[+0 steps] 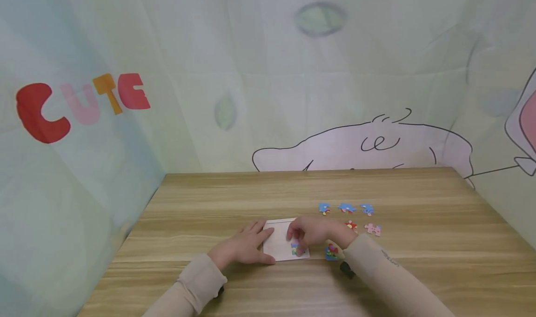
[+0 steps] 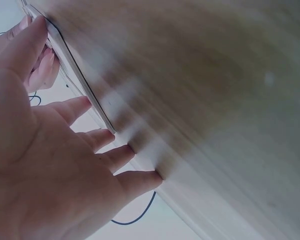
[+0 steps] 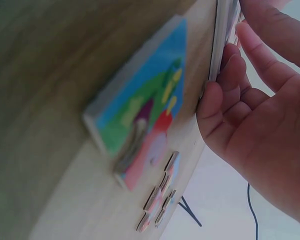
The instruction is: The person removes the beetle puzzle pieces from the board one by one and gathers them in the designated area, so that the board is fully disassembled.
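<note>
A white puzzle tray (image 1: 278, 246) lies flat on the table. My left hand (image 1: 247, 246) rests at its left side with fingers spread, the thumb by the near corner and a fingertip on the far part. Over the right half bends my right hand (image 1: 311, 232), its thumb and fingers curled about a small blue-green puzzle piece (image 1: 294, 248) low in the tray; the hand hides part of that piece. In the right wrist view, several fingers (image 3: 212, 97) bend against the tray edge (image 3: 219, 45). The left wrist view shows the left hand (image 2: 55, 150) along the tray's side.
Right of the tray lies a blue, green and red puzzle piece (image 1: 331, 252). Farther back are blue pieces (image 1: 346, 208), a red-and-yellow piece (image 1: 351, 225) and a pink piece (image 1: 372, 229). A printed cloth (image 1: 201, 98) hangs behind the wooden table (image 1: 217, 196).
</note>
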Demonstrator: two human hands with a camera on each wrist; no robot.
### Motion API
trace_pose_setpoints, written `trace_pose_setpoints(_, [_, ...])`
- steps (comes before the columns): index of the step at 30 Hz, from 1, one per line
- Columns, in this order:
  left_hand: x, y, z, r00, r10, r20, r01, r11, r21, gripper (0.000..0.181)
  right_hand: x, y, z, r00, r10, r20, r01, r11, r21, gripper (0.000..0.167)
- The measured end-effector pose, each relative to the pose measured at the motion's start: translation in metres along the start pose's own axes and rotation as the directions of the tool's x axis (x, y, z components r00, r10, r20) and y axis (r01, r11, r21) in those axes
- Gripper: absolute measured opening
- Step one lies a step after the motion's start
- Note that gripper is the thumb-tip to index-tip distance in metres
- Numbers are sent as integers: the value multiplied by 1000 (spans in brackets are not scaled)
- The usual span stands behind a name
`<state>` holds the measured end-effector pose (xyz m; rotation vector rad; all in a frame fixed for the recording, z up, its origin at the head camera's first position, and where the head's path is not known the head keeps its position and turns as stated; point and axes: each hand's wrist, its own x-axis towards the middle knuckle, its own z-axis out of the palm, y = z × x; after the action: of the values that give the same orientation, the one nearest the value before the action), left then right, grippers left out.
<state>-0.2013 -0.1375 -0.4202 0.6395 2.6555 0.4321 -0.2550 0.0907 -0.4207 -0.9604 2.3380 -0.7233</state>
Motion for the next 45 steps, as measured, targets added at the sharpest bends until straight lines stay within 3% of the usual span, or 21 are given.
trace_pose_setpoints(33, [0,-1,2,1000,0,-11,0,1000,10,82,1,-4,1,999,44,-9,-44,998,-36,21])
trace_pose_setpoints(45, [0,0,2,1000,1,-13,-1,1000,2,83,0,0,1,999,-36,2,36,999,24,21])
